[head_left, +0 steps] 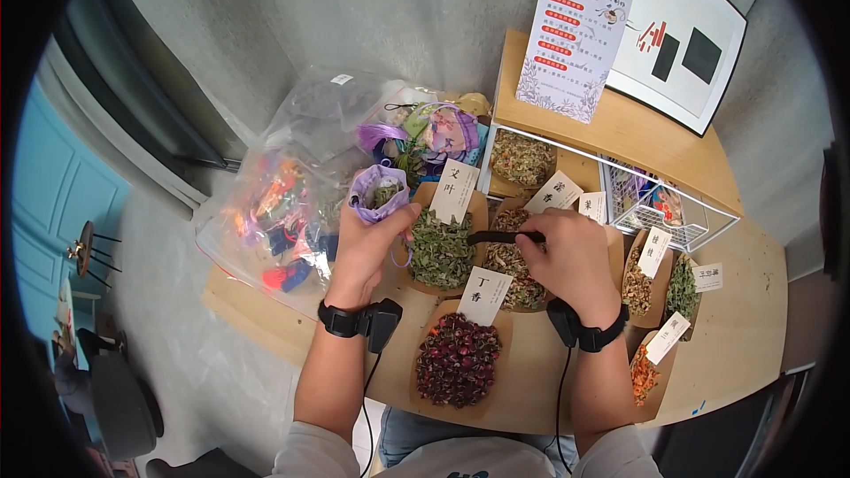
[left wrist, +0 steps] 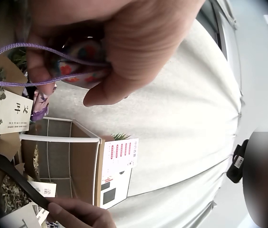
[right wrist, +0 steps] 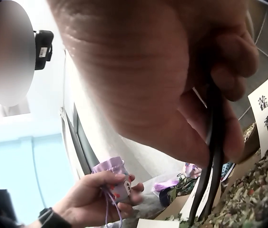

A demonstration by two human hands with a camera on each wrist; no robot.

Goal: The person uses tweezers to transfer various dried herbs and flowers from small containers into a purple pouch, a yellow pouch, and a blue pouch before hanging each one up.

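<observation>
My left hand [head_left: 363, 243] grips a small purple drawstring pouch [head_left: 379, 195], its mouth open upward with dried green leaves inside. A purple cord [left wrist: 29, 46] loops out from the pouch. My right hand [head_left: 571, 257] pinches slim black tongs [right wrist: 211, 175], whose tips point left in the head view, over the border between a tray of dried green leaves [head_left: 440, 252] and a tray of brownish chopped herbs [head_left: 512, 265]. In the right wrist view the two arms of the tongs lie close together, and nothing shows between them.
In front is a tray of dark red dried buds [head_left: 456, 363]. Smaller herb trays with label cards [head_left: 653, 252] stand at right. A clear plastic bag [head_left: 274, 212] of colourful pieces lies left. Behind are a wooden shelf [head_left: 620, 159], a printed sign [head_left: 575, 44] and a wire basket [head_left: 664, 212].
</observation>
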